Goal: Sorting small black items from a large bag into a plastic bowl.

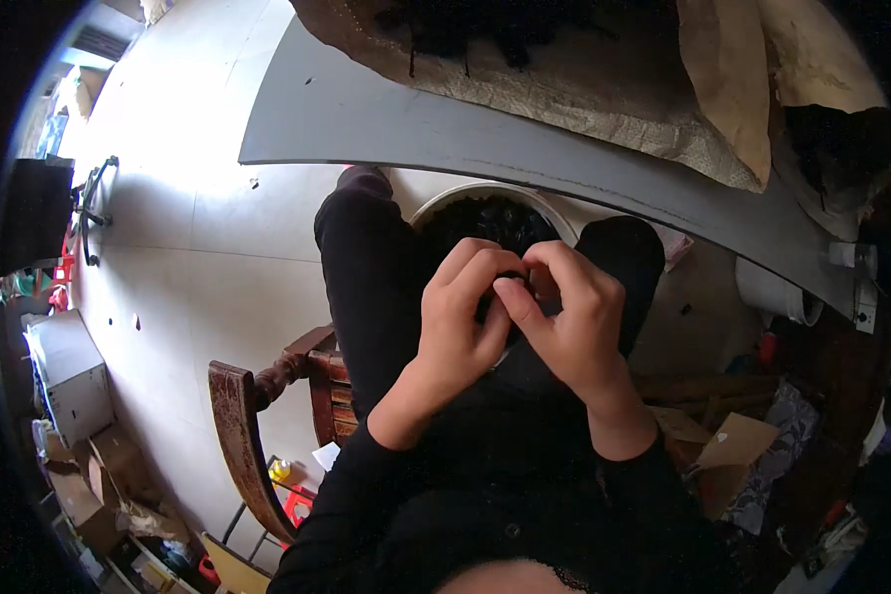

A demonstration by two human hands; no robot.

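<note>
My left hand [462, 309] and my right hand [576, 315] meet above my lap with bent fingers. Between their fingertips is a small black piece [510, 277], mostly covered, so its kind cannot be made out. Beyond the hands, between my knees, stands a pale round bucket [562, 226]. Dark, shiny black pieces [480, 220] fill much of it; they are too small to name.
A grey tabletop [327, 109] crosses above the bucket, bearing an opened woven sack [604, 117] with black material [505, 30]. A wooden chair [238, 426] is at my left. Cardboard [747, 443] lies at right, and a white box [74, 381] stands far left.
</note>
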